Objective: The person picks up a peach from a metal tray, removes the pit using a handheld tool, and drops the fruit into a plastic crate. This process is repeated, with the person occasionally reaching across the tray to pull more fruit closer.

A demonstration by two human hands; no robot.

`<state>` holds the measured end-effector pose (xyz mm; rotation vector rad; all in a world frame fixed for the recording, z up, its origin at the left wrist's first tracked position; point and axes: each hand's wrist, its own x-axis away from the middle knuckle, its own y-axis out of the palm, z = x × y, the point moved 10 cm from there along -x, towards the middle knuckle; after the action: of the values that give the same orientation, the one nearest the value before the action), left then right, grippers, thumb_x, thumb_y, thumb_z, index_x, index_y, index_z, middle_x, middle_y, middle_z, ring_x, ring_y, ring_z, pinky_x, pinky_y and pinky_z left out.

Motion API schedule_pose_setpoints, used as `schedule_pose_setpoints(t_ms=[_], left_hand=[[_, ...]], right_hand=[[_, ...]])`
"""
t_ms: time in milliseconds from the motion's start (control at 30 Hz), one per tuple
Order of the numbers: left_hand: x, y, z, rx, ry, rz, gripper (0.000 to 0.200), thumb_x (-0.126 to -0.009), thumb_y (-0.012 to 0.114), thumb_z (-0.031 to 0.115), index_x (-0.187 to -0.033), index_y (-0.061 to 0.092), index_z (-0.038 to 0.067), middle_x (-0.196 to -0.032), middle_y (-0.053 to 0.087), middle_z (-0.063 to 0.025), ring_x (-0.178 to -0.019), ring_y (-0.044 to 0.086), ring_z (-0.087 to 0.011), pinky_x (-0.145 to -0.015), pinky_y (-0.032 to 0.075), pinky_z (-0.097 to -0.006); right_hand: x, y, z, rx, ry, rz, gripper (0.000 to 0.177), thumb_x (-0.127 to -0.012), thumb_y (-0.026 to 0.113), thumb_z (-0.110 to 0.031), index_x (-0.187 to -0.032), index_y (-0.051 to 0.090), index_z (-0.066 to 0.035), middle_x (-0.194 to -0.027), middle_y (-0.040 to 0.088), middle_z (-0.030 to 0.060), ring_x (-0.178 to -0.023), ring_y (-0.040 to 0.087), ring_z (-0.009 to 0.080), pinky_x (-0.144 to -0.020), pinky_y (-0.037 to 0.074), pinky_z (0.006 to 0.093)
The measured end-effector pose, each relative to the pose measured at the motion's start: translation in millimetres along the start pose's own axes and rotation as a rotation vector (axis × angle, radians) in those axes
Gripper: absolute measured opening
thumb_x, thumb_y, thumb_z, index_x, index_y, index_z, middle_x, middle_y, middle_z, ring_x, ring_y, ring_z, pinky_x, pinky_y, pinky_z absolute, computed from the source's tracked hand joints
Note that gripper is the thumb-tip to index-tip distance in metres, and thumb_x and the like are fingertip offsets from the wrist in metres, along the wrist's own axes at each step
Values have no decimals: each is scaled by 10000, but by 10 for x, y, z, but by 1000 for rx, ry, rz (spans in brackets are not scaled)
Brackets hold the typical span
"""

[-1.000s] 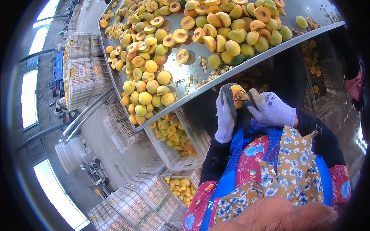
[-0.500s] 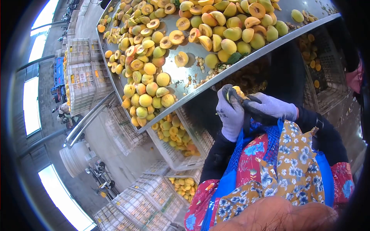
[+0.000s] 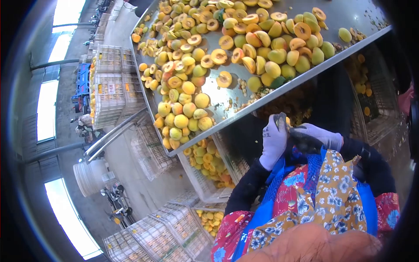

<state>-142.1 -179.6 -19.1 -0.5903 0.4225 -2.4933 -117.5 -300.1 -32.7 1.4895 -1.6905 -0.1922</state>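
My left hand (image 3: 275,140), in a lilac glove with dark fingers, is closed around a yellow peach (image 3: 288,121). Only a small strip of the fruit shows past the glove. Beside it, my right hand (image 3: 317,136) is curled with its dark fingertips against the left hand and the fruit. Whatever lies inside those right fingers is hidden. Both hands are in front of my apron, below the near edge of a metal table (image 3: 257,106). Whole and halved peaches (image 3: 273,69) are heaped on that table, with loose pits (image 3: 242,85) near its edge.
A crate of peaches (image 3: 209,163) stands under the table's left corner. Stacked white crates (image 3: 111,94) and more crates (image 3: 161,231) are on the left. A white bucket (image 3: 89,178) is on the floor. Another crate (image 3: 379,105) stands at the right.
The view has shifted, so the table and crates appear further right and slightly lower. My hands have turned together around the peach, and less of it shows.
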Motion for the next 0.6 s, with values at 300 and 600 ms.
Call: schedule_pose_setpoints(t_ms=[300,600], left_hand=[[131,-52,225,-186,443,202,242,-946,613,176,-1119,578,11,-948,681,-219,-835,677,-401,-723,545,-432],[-60,108,-50,-383,135,6,352,-984,590,310,-1220,566,50,-1107,662,-206,-985,674,-361,-754,540,-421]], right_hand=[[30,-8,-183,350,-297,-158,341,-896,664,-235,-1159,594,-29,-824,563,25,-688,532,139,-621,446,300],[20,7,-223,430,-314,-114,450,-889,708,-182,-1288,582,-14,-1158,677,119,-1044,636,182,-908,490,307]])
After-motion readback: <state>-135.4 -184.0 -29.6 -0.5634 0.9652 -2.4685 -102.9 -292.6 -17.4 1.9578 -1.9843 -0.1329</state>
